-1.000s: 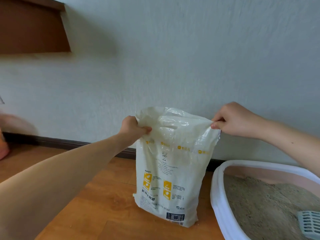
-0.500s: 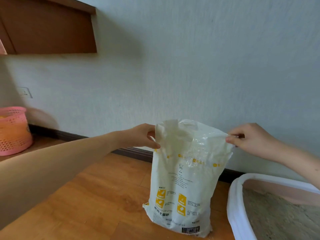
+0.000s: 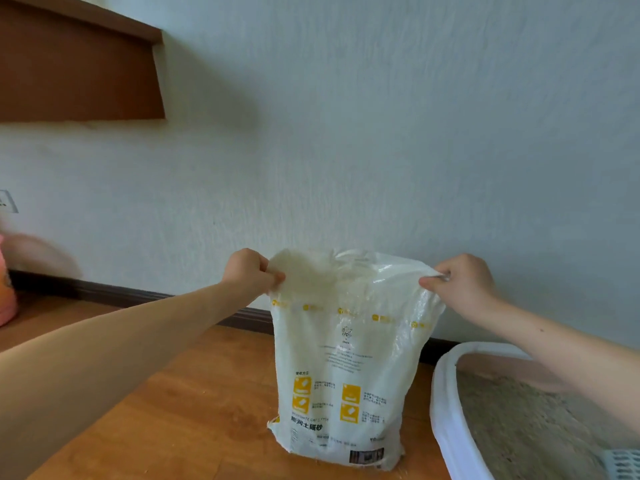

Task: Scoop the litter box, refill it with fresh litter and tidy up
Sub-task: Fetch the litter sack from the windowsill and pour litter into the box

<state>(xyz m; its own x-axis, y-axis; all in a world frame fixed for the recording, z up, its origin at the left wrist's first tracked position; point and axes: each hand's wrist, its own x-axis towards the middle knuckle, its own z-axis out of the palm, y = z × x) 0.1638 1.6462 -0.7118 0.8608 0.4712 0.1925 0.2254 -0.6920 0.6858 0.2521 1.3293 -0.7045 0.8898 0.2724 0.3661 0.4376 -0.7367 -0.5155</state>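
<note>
While one litter bag (image 3: 346,368) printed "膨润土猫砂" stands on the floor (image 3: 194,410) beside one litter box (image 3: 446,420), left hand (image 3: 247,273) and right hand (image 3: 460,284) pinch its top corners.

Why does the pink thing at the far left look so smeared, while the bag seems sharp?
Head view: the pink basket sits at the wide-angle edge, blurred and stretched; the litter bag, gripped by left hand and right hand, is central, sharper, with slight plastic glare.

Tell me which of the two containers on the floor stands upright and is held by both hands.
The white cat litter bag: the left hand and right hand pinch its top corners. The low white litter box beside it is untouched.
</note>
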